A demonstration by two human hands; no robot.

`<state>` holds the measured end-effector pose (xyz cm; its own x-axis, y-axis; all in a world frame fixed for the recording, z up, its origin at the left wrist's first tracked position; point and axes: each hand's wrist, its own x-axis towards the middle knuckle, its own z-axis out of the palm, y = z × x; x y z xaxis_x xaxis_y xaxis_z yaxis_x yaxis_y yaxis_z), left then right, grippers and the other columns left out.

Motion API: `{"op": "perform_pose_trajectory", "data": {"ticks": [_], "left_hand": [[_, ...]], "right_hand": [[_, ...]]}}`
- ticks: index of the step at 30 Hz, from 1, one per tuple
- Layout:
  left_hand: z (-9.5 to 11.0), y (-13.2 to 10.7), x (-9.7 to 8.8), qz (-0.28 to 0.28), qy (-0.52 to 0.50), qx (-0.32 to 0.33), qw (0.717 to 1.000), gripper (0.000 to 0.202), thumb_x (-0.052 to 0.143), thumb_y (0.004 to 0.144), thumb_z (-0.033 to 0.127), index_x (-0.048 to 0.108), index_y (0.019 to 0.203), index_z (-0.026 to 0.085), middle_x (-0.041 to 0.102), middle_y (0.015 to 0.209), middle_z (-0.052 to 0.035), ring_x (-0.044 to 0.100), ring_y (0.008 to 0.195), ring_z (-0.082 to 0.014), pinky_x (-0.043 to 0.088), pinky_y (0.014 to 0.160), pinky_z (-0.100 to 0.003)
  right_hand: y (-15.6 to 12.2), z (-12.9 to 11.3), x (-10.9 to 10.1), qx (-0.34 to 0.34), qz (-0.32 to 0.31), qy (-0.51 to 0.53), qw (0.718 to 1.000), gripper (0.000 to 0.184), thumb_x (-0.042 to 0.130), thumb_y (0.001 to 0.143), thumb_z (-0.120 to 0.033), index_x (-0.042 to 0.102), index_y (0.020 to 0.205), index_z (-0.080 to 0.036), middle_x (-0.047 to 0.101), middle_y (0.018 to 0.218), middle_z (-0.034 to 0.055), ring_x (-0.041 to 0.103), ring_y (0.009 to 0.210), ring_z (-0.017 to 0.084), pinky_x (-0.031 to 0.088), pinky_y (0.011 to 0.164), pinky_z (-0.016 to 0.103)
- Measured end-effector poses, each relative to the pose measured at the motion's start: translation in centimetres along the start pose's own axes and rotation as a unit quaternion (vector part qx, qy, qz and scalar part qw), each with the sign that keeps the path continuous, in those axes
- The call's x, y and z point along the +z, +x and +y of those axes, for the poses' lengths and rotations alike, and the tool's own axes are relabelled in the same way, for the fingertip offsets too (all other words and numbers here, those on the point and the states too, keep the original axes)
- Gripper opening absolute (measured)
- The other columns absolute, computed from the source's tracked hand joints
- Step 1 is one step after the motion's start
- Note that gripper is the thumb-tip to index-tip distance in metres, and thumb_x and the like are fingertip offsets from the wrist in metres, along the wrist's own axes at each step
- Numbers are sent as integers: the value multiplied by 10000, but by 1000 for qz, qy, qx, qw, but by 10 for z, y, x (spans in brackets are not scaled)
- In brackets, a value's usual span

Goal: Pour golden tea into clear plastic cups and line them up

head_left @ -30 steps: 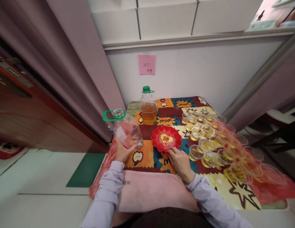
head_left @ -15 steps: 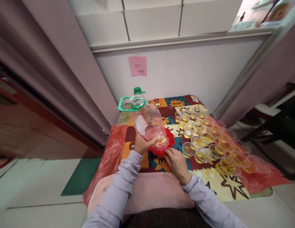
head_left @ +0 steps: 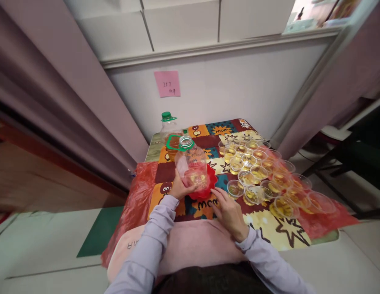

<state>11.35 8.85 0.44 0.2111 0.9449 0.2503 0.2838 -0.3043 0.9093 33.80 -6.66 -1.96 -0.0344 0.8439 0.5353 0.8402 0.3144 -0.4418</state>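
My left hand grips the lower side of a clear plastic jug with a green handle and an uncapped mouth. The jug stands nearly upright, its base over a red scalloped dish. Whether the base rests on the dish I cannot tell. Close to the dish's near right rim is my right hand, holding nothing, its fingers stretched out and a little apart. Behind the held jug stands another clear jug with a green cap, partly hidden.
Several clear plastic cups with yellowish liquid crowd the table's right side. A patterned tablecloth and red plastic sheeting cover the table. A pink cloth lies along the near edge. Beyond is a wall with a pink note.
The held jug has gone from leaning left to nearly upright, uncovering more of the jug behind. My right hand's fingers have come away from the dish's rim. The view has shifted slightly.
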Motion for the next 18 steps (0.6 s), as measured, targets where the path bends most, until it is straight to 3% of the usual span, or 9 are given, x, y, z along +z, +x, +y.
{"op": "perform_pose_trajectory", "data": {"ticks": [5, 9, 12, 15, 18], "left_hand": [[-9, 4, -10, -29, 12, 12, 999, 1040, 968, 649, 578, 535, 1496, 158, 681, 1442, -237, 623, 1431, -455, 418, 1266, -688], [-11, -1, -13, -35, 33, 13, 999, 1111, 993, 624, 569, 513, 1540, 162, 635, 1508, -237, 567, 1494, -476, 359, 1298, -693], [-9, -1, -13, -28, 38, 16, 999, 1317, 1035, 566, 585, 399, 1650, 192, 572, 1596, -238, 492, 1569, -473, 334, 1319, -671], [-3, 3, -12, -4, 31, 14, 999, 1467, 1063, 523, 560, 288, 1713, 194, 491, 1675, -266, 439, 1612, -469, 318, 1332, -647], [5, 7, -8, 12, 13, 9, 1000, 1438, 1050, 560, 520, 271, 1724, 195, 475, 1695, -262, 443, 1613, -458, 327, 1332, -632]], "right_hand": [[4, 20, -62, -16, 84, -42, 995, 410, 708, 1076, -363, 700, 1465, -236, 825, 1306, 138, 798, 1174, 312, 640, 998, 449], [23, 48, -96, -31, 74, -67, 994, 406, 746, 1054, -431, 722, 1412, -241, 830, 1255, 139, 798, 1122, 312, 626, 990, 456], [37, 65, -101, -51, -4, -102, 993, 630, 843, 953, -514, 681, 1480, -209, 729, 1488, 207, 714, 1347, 385, 553, 1147, 565], [43, 76, -92, -53, -89, -150, 983, 883, 946, 805, -515, 628, 1556, -178, 520, 1715, 262, 496, 1586, 477, 326, 1309, 724], [44, 83, -81, -43, -123, -170, 977, 890, 943, 769, -414, 624, 1563, -167, 459, 1755, 271, 412, 1642, 487, 207, 1340, 761]]}}
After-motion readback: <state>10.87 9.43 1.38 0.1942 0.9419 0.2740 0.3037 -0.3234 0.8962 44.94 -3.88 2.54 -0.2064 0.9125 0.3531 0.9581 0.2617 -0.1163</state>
